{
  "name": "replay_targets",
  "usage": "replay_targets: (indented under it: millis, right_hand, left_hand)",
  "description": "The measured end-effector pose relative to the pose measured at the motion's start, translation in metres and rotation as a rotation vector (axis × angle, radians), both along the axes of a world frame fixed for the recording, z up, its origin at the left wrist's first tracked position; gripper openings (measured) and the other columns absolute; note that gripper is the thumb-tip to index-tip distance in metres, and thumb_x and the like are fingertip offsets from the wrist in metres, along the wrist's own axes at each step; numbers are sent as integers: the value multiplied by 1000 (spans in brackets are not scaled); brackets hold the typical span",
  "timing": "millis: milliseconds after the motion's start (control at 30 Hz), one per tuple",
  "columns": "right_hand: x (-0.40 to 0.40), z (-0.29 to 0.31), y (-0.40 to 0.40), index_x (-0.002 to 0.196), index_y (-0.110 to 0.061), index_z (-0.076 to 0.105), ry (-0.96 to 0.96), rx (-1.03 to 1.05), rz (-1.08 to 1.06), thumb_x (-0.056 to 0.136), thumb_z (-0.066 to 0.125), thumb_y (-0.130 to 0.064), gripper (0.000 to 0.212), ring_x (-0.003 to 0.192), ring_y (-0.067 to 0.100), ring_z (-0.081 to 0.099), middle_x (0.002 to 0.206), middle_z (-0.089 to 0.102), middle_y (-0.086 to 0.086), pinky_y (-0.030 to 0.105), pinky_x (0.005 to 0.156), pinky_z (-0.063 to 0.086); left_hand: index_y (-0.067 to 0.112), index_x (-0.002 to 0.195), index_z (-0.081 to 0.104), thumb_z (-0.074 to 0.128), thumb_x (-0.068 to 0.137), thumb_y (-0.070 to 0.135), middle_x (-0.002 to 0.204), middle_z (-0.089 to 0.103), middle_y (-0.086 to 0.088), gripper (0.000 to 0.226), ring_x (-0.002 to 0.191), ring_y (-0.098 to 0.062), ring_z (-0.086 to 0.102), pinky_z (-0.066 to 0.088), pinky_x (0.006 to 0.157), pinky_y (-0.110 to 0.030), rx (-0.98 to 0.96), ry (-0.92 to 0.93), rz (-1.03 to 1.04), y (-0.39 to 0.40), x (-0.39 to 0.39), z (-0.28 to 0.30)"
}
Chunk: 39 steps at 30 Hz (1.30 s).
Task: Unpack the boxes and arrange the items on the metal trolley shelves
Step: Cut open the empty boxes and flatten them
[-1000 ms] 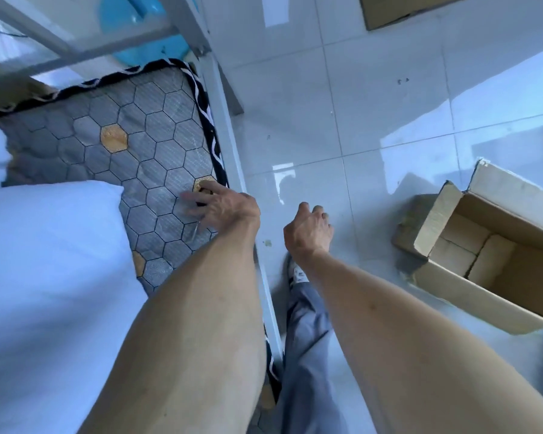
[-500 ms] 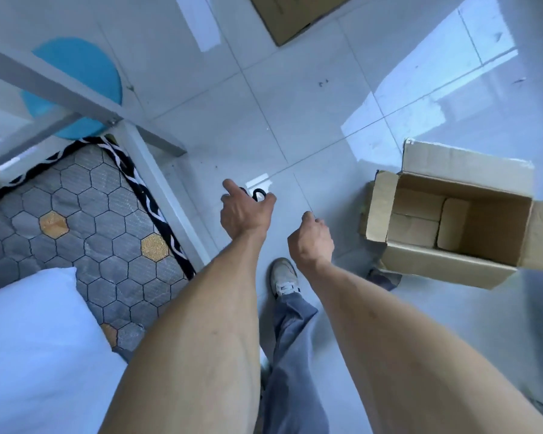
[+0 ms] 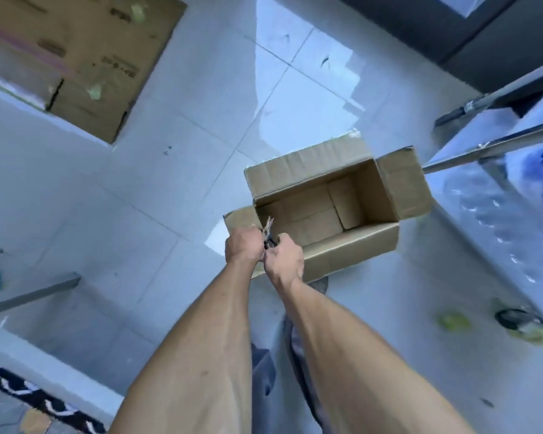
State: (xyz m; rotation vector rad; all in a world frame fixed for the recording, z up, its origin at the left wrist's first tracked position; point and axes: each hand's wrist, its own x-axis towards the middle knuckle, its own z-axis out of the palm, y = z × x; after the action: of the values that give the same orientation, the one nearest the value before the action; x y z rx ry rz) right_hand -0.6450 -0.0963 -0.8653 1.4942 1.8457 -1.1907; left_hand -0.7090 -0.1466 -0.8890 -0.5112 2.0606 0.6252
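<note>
Glossy pale floor tiles (image 3: pixel 157 195) fill most of the view, with bright reflections of light on them. On the floor near the middle stands an open cardboard box (image 3: pixel 351 245), its four flaps folded outward. Inside it, at the bottom, lie several smaller brown packages (image 3: pixel 314 211), set tightly one beside another.

Both forearms reach forward from the lower edge, and the two hands meet just at the near left corner of the box. The left hand (image 3: pixel 242 249) and the right hand (image 3: pixel 284 261) have their fingers curled, and together they hold a small dark tool with metal tips (image 3: pixel 268 234) between them; it looks like scissors or pliers, but the blur does not allow me to tell which. The tips point up toward the left flap of the box.

At the upper left, a flattened piece of cardboard (image 3: pixel 85 57) lies on the floor. At the right edge stands the metal trolley (image 3: pixel 470 158), with its shiny rails and a shelf; on it rest packs of clear plastic bottles (image 3: pixel 496 214). One trolley wheel (image 3: pixel 514 319) shows at the lower right. At the lower left corner is the edge of a patterned mat (image 3: pixel 29 402) with black and white border.
</note>
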Motion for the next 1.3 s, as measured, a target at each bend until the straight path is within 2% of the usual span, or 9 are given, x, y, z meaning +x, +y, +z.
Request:
replay_targets:
  millis: [100, 300, 433, 533, 667, 833, 1000, 1100, 1300]
  right_hand:
    - [18, -11, 62, 101, -8, 63, 48, -12, -229, 92, 50, -18, 19, 102, 35, 60, 108, 67, 17, 31, 77, 44]
    - [64, -39, 135, 110, -15, 65, -27, 87, -467, 90, 54, -15, 23, 101, 29, 56, 113, 65, 12, 25, 73, 35]
    - [92, -63, 139, 103, -19, 63, -82, 132, -388, 88, 47, -7, 25, 94, 32, 57, 104, 65, 12, 33, 76, 45]
    - [115, -80, 138, 100, -22, 63, -165, 191, -351, 86, 46, -3, 28, 90, 30, 55, 102, 65, 10, 34, 78, 46]
    - [131, -97, 127, 112, -17, 54, -139, 512, -44, 78, 51, -1, 38, 102, 29, 46, 109, 49, 9, 39, 85, 41]
    - [129, -119, 111, 113, -13, 55, -61, 534, 206, 80, 55, -3, 34, 104, 30, 52, 105, 56, 9, 40, 96, 39]
    - [118, -121, 114, 108, -18, 51, -255, 332, 2, 95, 39, -5, 23, 101, 29, 56, 102, 58, 8, 39, 87, 40]
    - [117, -126, 117, 107, -15, 46, -304, 327, -53, 93, 40, -3, 19, 96, 30, 61, 102, 60, 8, 37, 74, 43]
    - [133, -144, 121, 108, -10, 40, -310, 323, -134, 89, 43, 0, 22, 88, 34, 61, 90, 62, 14, 38, 69, 42]
  left_hand:
    - [2, 97, 73, 41, 93, 31, 105, 72, -20, 43, 102, -36, 65, 52, 90, -38, 87, 13, -115, 68, 13, -14]
    - [9, 68, 67, 41, 89, 32, 70, 73, -11, 40, 81, -31, 71, 56, 80, -36, 109, -9, -329, 134, 60, -50]
    - [23, 97, 58, 50, 87, 16, 92, 67, -1, 14, 81, -25, 62, 45, 67, -27, 57, 199, -395, 147, 84, -54]
    - [25, 90, 67, 50, 91, 14, 93, 72, -2, 19, 87, -23, 62, 40, 67, -24, 21, 237, -486, 153, 91, -73]
    - [21, 91, 68, 47, 95, 18, 97, 71, -5, 22, 89, -26, 59, 35, 69, -24, 41, 232, -601, 159, 103, -82]
    - [20, 77, 59, 46, 96, 20, 86, 71, -7, 23, 86, -32, 61, 34, 67, -27, 168, 258, -710, 152, 106, -101]
    - [22, 97, 51, 32, 101, 36, 79, 69, -4, 24, 82, -30, 59, 39, 73, -36, 238, 271, -677, 139, 103, -107]
    - [16, 101, 51, 30, 102, 30, 87, 65, -5, 26, 90, -31, 58, 36, 75, -36, 111, 301, -548, 141, 100, -111]
    - [11, 112, 40, 54, 89, 13, 112, 60, -11, 26, 105, -32, 60, 44, 83, -36, -128, 117, -846, 129, 110, -132]
